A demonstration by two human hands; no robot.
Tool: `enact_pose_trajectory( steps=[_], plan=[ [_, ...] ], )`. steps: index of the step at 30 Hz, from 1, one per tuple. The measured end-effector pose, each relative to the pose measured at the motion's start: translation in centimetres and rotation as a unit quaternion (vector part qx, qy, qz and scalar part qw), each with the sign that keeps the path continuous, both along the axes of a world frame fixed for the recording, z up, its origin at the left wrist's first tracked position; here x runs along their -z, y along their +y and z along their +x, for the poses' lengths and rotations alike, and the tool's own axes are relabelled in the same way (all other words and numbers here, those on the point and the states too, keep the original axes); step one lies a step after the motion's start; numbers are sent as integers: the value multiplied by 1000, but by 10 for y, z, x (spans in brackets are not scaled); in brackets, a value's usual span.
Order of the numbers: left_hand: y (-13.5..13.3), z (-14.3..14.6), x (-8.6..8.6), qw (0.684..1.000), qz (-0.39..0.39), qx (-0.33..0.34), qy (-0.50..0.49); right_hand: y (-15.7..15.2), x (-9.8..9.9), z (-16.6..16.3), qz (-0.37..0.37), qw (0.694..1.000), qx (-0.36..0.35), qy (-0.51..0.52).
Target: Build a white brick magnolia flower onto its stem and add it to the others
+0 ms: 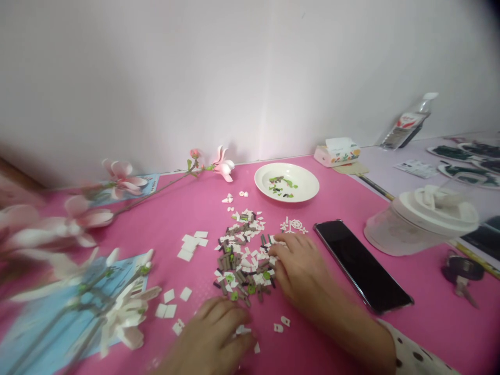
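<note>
A loose pile of small building-block pieces (238,265) in grey-brown, white, green and black lies on the pink tabletop. My right hand (299,265) reaches into the pile's right side, fingers parted and bent slightly, their tips at the pieces; nothing is visibly gripped. Below the pile, my left hand (219,330) is curled, with thumb and forefinger around a small white piece (242,329). Two white pieces (282,324) lie between the hands. White square tiles (189,246) sit in a group left of the pile, and several more tiles (169,296) are nearer my left hand.
Block-built magnolia branches (128,203) and blue booklets (133,273) occupy the left. A white plate (287,182) with green bits stands behind the pile. To the right are a black phone (363,265), a lidded white tub (414,224), a tape roll, a tissue pack (338,152) and a bottle (408,125).
</note>
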State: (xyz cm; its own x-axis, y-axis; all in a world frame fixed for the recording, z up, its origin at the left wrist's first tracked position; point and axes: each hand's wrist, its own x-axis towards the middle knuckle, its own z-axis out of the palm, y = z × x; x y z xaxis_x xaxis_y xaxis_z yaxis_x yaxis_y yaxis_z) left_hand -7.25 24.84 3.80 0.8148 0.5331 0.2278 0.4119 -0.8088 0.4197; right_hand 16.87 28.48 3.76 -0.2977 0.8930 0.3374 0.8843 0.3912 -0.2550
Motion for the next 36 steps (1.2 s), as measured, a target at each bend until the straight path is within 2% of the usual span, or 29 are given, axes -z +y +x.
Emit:
enact_pose_trajectory(
  steps=[6, 10, 21, 31, 36],
  plan=[
    [1, 0, 8, 999, 36, 18, -29, 5, 12, 6, 20, 998, 27, -57],
    [1, -1, 11, 999, 33, 26, -25, 5, 17, 7, 17, 995, 35, -92],
    [11, 13, 8, 991, 104, 43, -67, 4, 18, 4, 8, 994, 23, -105],
    [11, 9, 10, 992, 102, 48, -59, 2, 16, 1, 4, 997, 12, -81],
    [3, 1, 15, 997, 45, 42, -40, 4, 17, 0, 8, 999, -3, -43]
  ],
)
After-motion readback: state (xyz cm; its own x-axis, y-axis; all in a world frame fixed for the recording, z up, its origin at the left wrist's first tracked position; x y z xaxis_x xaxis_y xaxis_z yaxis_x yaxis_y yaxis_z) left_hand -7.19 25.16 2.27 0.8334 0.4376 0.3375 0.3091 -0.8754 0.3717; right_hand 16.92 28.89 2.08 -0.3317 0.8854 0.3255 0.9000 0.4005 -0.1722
